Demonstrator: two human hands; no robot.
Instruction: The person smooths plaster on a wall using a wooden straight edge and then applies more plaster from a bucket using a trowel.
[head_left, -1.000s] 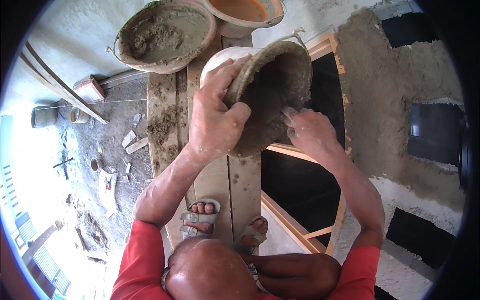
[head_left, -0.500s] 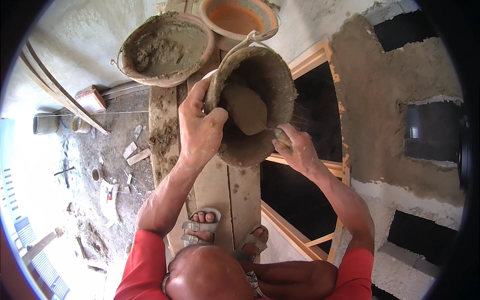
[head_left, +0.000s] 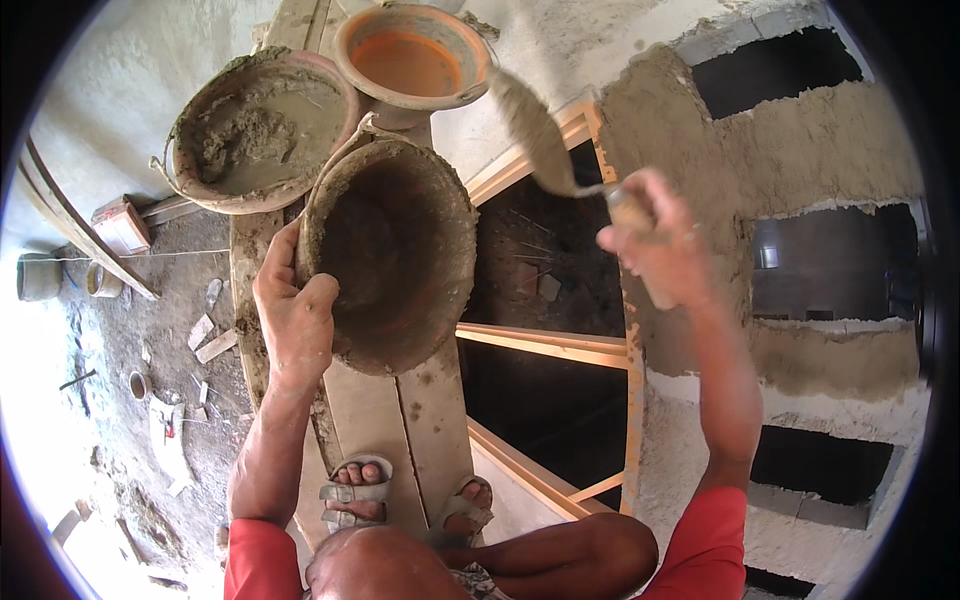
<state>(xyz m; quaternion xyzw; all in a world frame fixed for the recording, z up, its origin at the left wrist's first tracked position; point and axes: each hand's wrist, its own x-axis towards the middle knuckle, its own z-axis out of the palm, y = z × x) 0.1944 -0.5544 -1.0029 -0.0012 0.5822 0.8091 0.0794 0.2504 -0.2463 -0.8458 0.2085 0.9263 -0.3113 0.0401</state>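
Note:
My left hand (head_left: 296,318) grips the left rim of a mortar-crusted bucket (head_left: 455,215), thumb inside and fingers outside. The bucket is tipped so its dark, dirty inside faces me. My right hand (head_left: 660,240), somewhat smeared by motion, is closed round the wooden handle of a trowel (head_left: 540,135). The trowel is raised to the right of the bucket, its blade pointing up and to the left. The blade looks coated with grey mortar; how much lies on it I cannot tell.
A basin of wet mortar (head_left: 275,130) and a basin with orange-brown water (head_left: 405,65) stand beyond the bucket. My sandalled feet rest on wooden planks (head_left: 370,415) high above a littered floor (head_left: 180,340). To the right are an orange-brown wooden frame (head_left: 560,345) and a partly plastered wall (head_left: 690,150) with dark openings.
My right hand has lifted the trowel out of the bucket and swung it up to the right. My left hand still holds the rim, and the view has shifted to the right.

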